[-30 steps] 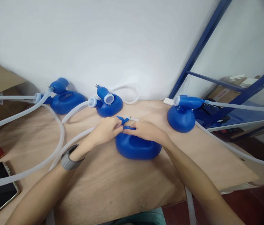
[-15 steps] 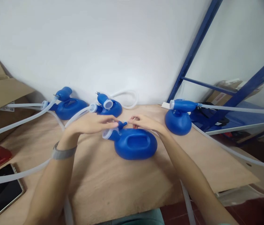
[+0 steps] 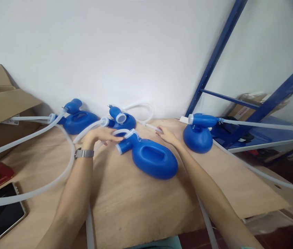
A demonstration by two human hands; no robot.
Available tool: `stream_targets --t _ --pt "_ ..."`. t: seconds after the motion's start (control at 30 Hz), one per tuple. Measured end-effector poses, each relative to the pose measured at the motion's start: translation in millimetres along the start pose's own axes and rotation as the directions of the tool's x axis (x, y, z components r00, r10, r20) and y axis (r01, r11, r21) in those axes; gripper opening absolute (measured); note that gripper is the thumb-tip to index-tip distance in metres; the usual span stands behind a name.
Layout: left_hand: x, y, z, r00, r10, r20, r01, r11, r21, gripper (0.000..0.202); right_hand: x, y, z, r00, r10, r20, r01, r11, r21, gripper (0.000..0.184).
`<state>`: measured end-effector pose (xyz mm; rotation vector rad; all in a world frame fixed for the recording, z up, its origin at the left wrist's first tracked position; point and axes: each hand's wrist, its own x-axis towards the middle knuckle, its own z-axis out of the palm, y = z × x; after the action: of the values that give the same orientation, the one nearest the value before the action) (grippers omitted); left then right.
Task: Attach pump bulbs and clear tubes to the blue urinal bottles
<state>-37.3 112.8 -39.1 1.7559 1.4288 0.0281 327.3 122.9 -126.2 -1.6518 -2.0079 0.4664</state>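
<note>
A blue plastic urinal bottle (image 3: 154, 159) with a recessed handle lies on the wooden table in front of me. By its clear-ringed neck is a blue funnel-shaped piece (image 3: 124, 146), mouth toward the lower left. My left hand (image 3: 105, 135), wearing a grey watch, reaches in from the left. Its fingers are stretched out, fingertips at the top of the funnel piece; whether they press on it is unclear. Behind the bottle, my right hand (image 3: 167, 135) pinches the end of a white tube (image 3: 150, 127) between thumb and fingers.
More blue urinal bottles with tubes stand at the left (image 3: 80, 121), centre back (image 3: 127, 122) and right (image 3: 197, 140). A cardboard box (image 3: 8, 103) and a tablet-like device (image 3: 1, 214) are on the left. A blue metal rack (image 3: 214, 65) rises at the right.
The bottle has turned, its neck swinging up and its far end moving down to the right. My right hand has moved right and back onto a white tube. The funnel piece now sits beside the neck.
</note>
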Motion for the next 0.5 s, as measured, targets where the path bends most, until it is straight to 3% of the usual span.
stream_targets --t 0.13,0.27,0.4,0.5 --pt "-9 -9 -1.8 0.997 0.047 0.066 -0.034 0.982 -0.185 0.089 -7 -16 -42 0.991 -0.008 -0.131 0.01 1.0 0.009 0.047" --pt "-5 -14 2.7 0.984 0.092 0.153 -0.082 0.994 -0.07 0.088 -34 -50 -78 0.952 -0.192 -0.239 0.175 0.98 -0.091 0.046" --pt "12 -7 6.7 0.993 0.044 0.112 -0.061 0.986 0.154 0.114 -60 -89 -82 0.899 -0.322 -0.298 0.279 0.943 -0.18 0.041" --pt "27 1 19.1 0.988 0.13 0.082 -0.148 0.95 0.273 0.11 -71 -113 -69 0.885 -0.394 -0.248 0.359 0.917 -0.176 0.044"
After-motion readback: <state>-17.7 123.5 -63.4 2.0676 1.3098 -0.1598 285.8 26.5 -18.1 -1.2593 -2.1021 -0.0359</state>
